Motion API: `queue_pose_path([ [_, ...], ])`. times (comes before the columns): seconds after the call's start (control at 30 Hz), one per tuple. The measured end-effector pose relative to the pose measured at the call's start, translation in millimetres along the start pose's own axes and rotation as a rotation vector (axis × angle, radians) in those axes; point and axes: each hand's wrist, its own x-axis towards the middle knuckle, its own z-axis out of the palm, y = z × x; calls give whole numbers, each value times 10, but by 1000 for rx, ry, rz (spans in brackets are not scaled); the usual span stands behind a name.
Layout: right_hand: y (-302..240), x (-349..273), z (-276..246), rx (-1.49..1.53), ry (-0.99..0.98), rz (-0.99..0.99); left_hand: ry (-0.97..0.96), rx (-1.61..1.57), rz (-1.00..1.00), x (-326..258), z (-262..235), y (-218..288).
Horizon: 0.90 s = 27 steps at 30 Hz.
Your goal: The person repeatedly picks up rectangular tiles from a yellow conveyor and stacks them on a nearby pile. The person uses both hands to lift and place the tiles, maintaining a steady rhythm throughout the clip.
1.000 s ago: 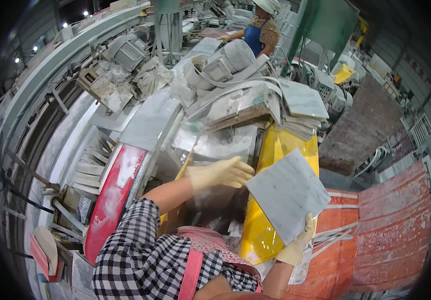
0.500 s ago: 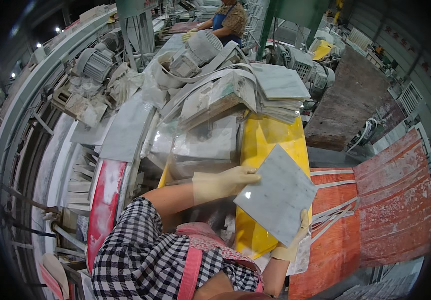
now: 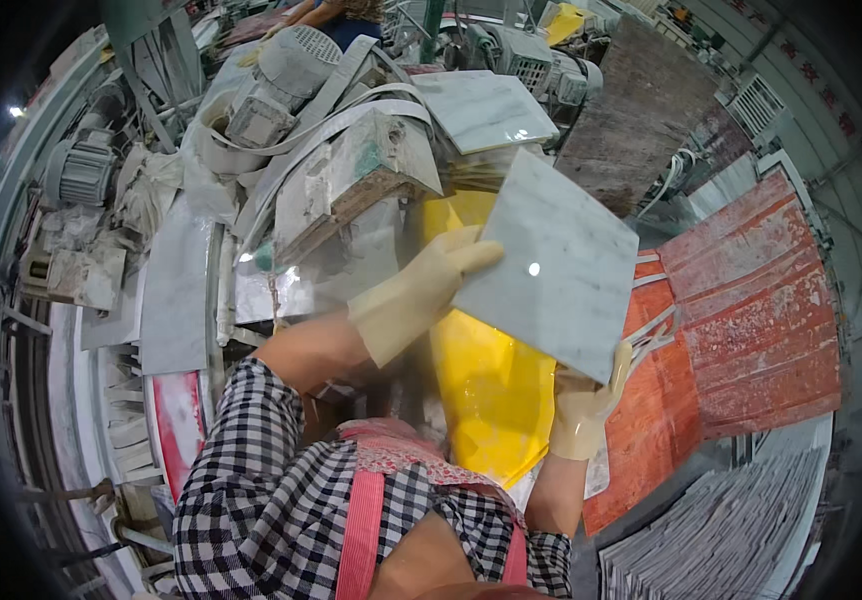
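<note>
A square grey-white marble tile (image 3: 556, 265) is held tilted between my two gloved hands, above a yellow sheet (image 3: 496, 395). My left hand (image 3: 441, 270), in a cream rubber glove, pinches the tile's left edge. Gripping its lower right corner is my right hand (image 3: 584, 405), in a matching glove; some of its fingers are hidden behind the tile. Just beyond the held tile lies a stack of similar tiles, its glossy top tile (image 3: 486, 105) in plain view.
A dusty machine housing (image 3: 351, 180) with a motor (image 3: 296, 62) stands ahead on the left. Orange-red boards (image 3: 751, 310) lie to the right, above many thin slabs (image 3: 721, 520) packed on edge. A brown panel (image 3: 641, 110) leans far right. Another person (image 3: 336, 15) works at the back.
The tile has moved farther away and turned in my hands, nearer the stack. My view has swung to the right, bringing more of the packed slabs into sight.
</note>
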Motion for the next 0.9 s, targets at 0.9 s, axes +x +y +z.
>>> queue_pose_path([
  [0.9, 760, -377, -869, -1949, 200, -29, 536, 2499, 80, 2379, -1286, 1535],
])
